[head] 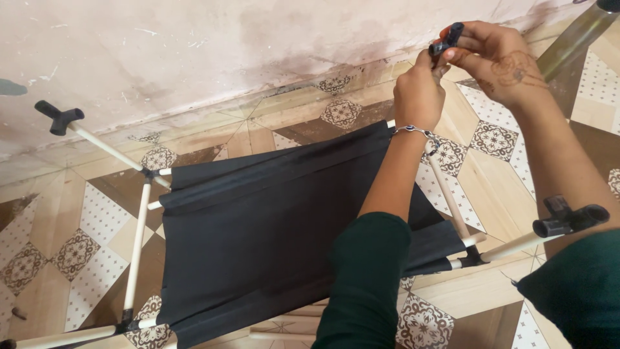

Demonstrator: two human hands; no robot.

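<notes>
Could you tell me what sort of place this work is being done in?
Probably a room in a home, at floor level: a patterned tiled floor meets a stained, worn plaster wall, and both hands fit a black connector onto a rod-and-fabric rack.

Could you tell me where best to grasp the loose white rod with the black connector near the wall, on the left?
Probably grip the white rod along its bare middle, coming from above, fingers wrapped across it. It slants up freely from the frame joint, with nothing around that stretch. The black T-shaped connector at its tip is knobbly, perhaps only pushed on. Both hands, left hand and right hand, are busy elsewhere.
</notes>
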